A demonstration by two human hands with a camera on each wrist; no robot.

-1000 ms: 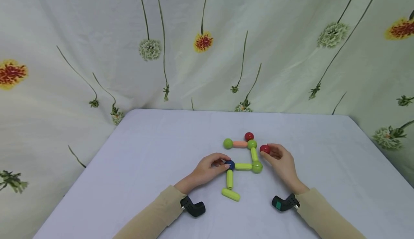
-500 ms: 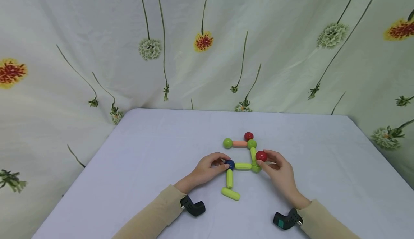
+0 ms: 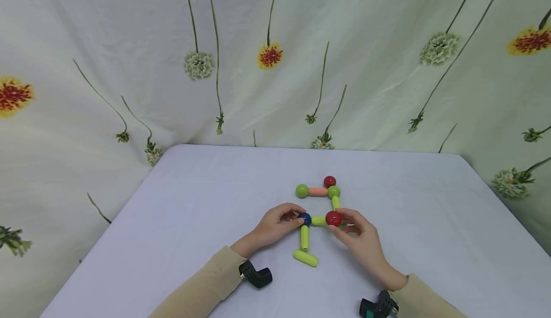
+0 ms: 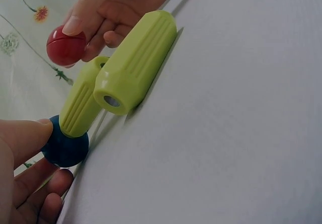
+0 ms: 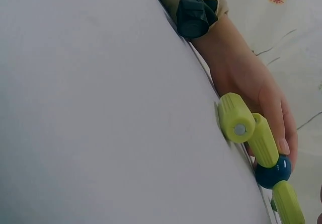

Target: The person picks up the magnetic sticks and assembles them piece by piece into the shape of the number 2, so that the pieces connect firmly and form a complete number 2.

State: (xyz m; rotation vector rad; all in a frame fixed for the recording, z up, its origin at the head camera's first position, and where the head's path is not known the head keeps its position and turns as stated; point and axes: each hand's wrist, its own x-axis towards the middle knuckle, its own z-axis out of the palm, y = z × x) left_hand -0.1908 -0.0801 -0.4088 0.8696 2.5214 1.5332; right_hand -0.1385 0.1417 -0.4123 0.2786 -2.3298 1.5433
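A person in beige sleeves [image 3: 206, 282] works with both hands at a desk [image 3: 215, 189] covered in a pale cloth. The left hand [image 3: 272, 226] pinches a blue ball [image 3: 305, 219] between thumb and fingers, down at the desk. From that ball a yellow-green rod runs toward the person, and a second rod [image 3: 317, 221] runs off to the right. The right hand [image 3: 365, 247] grips a red ball [image 3: 333, 218] by its sides; seen from the left wrist, it is held up above the desk. From the head, this ball overlaps the right end of the second rod; whether the two touch, I can't tell.

A loose yellow-green rod [image 3: 306, 258] lies slantwise just beside the near end of the rod that points at the person. The side view shows a round metal spot in its end.

Farther back, another yellow-green rod [image 3: 336, 202] leads up to a green ball [image 3: 334, 191]. An orange rod [image 3: 318, 192] joins that to a second green ball [image 3: 302, 191] on the left. A smaller-looking red ball [image 3: 329, 181] sits just behind the right green ball. Behind the desk hangs a flowered curtain [image 3: 366, 12].
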